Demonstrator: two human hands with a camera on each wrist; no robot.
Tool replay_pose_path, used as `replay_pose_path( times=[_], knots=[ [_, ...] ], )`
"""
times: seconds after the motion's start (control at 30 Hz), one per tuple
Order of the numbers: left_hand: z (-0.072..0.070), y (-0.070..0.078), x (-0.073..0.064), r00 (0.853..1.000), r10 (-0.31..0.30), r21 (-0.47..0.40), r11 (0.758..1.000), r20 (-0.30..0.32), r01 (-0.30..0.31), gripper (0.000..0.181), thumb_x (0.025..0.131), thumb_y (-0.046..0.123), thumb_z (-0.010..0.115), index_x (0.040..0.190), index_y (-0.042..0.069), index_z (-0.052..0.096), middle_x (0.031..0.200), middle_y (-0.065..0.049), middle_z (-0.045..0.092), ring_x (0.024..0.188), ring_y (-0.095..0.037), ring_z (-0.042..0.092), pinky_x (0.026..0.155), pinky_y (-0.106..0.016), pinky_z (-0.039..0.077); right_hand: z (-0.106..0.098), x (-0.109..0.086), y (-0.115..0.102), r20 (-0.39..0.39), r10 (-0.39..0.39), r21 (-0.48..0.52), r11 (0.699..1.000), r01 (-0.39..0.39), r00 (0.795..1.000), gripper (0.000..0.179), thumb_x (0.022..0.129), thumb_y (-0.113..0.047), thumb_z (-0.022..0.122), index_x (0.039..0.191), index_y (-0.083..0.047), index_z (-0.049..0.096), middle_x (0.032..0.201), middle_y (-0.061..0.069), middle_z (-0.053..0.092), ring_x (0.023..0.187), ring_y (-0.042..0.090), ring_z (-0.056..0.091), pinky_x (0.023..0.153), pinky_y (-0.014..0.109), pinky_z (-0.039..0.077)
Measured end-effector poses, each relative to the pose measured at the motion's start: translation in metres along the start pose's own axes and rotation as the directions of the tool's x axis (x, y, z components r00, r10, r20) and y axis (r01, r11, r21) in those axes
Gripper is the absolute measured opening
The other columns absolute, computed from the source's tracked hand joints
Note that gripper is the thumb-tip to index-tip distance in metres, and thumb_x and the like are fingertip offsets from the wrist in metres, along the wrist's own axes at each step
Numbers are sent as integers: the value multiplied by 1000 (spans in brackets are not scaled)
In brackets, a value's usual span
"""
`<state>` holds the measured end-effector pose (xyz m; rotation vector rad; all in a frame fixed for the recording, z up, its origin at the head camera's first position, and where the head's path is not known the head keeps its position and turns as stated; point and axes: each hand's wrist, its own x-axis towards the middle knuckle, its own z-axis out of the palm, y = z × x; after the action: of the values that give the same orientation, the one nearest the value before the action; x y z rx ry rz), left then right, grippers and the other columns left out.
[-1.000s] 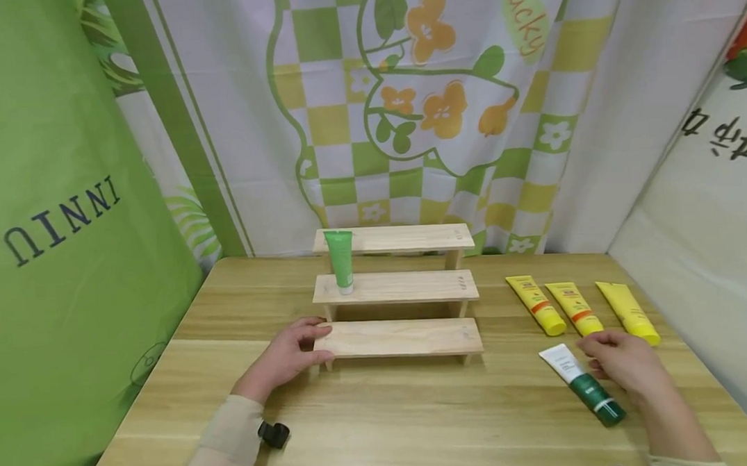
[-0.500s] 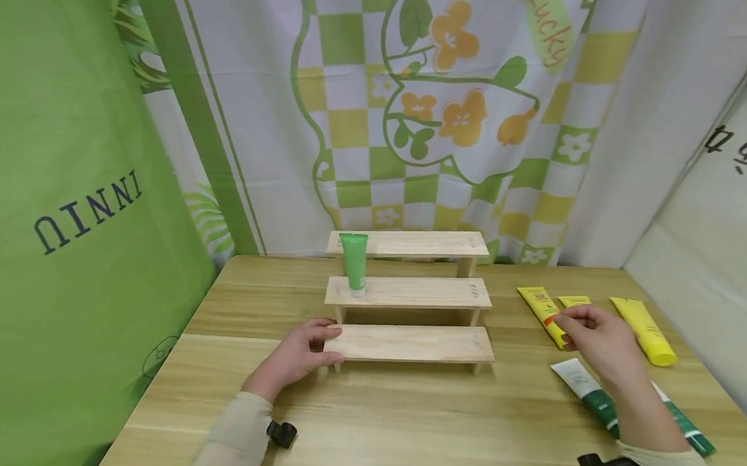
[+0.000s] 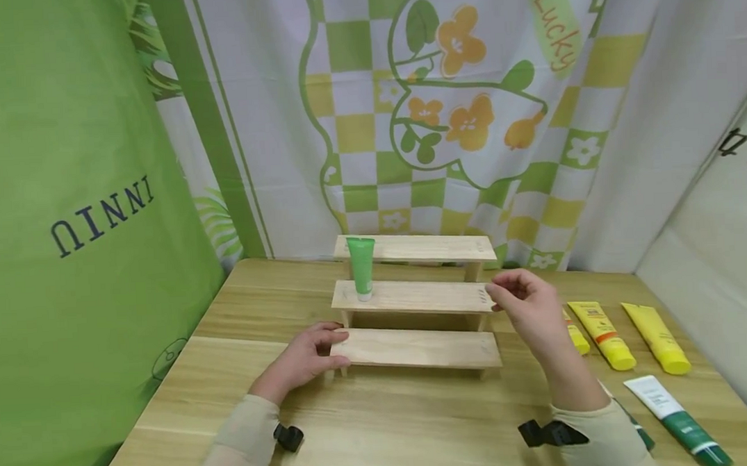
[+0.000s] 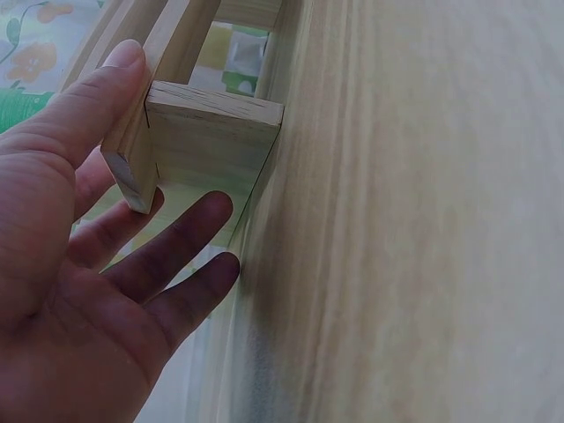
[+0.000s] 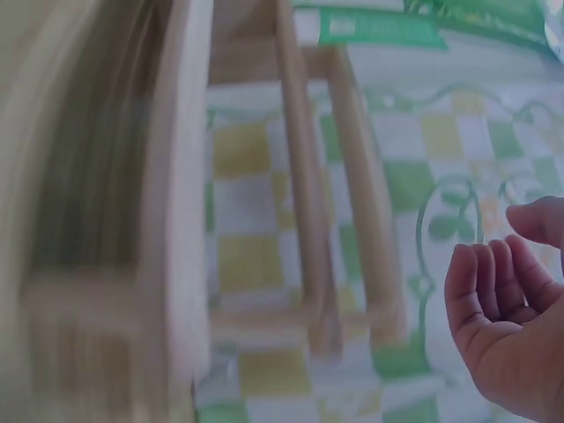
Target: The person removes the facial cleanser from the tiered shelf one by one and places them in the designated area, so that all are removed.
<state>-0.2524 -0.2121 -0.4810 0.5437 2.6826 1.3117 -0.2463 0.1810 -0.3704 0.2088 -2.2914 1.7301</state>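
Note:
My left hand (image 3: 306, 354) grips the left end of the lowest board of a three-step wooden display rack (image 3: 416, 347). In the left wrist view its thumb lies along that board (image 4: 132, 172), while the other fingers spread past the end. On the left of the middle step a green squeeze tube (image 3: 362, 267) stands upright on its white cap. By the right end of that step is my right hand (image 3: 530, 309), fingers loosely bent. The right wrist view shows nothing in its fingers (image 5: 493, 278).
Right of the rack lie yellow tubes (image 3: 602, 335), one partly behind the right hand, and another plainer yellow tube (image 3: 656, 337). Nearer lie a white and dark-green tube (image 3: 678, 418) and a similar one mostly hidden by the right sleeve (image 3: 598, 432). A patterned curtain (image 3: 356, 122) hangs behind the table.
My right hand has moved left and away from me, from over the lying tubes to the rack's right side. The left hand keeps its grip on the rack. The head view has shifted slightly.

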Motion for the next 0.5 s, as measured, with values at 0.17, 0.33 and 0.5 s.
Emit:
replay_pose_path(
  times=[0.17, 0.33, 0.5],
  knots=[
    [1, 0, 0, 1000, -2, -7, 1000, -1, 2, 62, 81, 44, 79, 132, 11, 64, 143, -9, 48, 121, -27, 52, 99, -45, 43, 35, 7, -17, 26, -102, 87, 991, 100, 994, 25, 91, -12, 72, 103, 7, 63, 89, 7, 63, 73, 21, 64, 64, 25, 54],
    [1, -2, 2, 1000, 7, -13, 1000, -1, -7, 62, 82, 44, 78, 131, 10, 64, 143, -10, 49, 121, -27, 52, 99, -45, 43, 71, 16, -32, 73, -143, 110, 985, 135, 987, 18, 90, -12, 72, 100, 1, 65, 86, 10, 62, 70, 19, 62, 61, 25, 52],
    [1, -4, 3, 1000, 28, -6, 1000, 4, -28, 61, 81, 43, 79, 130, 9, 65, 142, -11, 49, 121, -28, 52, 99, -45, 43, 103, 27, -43, 144, -146, 151, 981, 124, 979, 21, 91, -18, 72, 103, -2, 65, 90, 11, 62, 75, 21, 61, 68, 33, 54]
  ],
)
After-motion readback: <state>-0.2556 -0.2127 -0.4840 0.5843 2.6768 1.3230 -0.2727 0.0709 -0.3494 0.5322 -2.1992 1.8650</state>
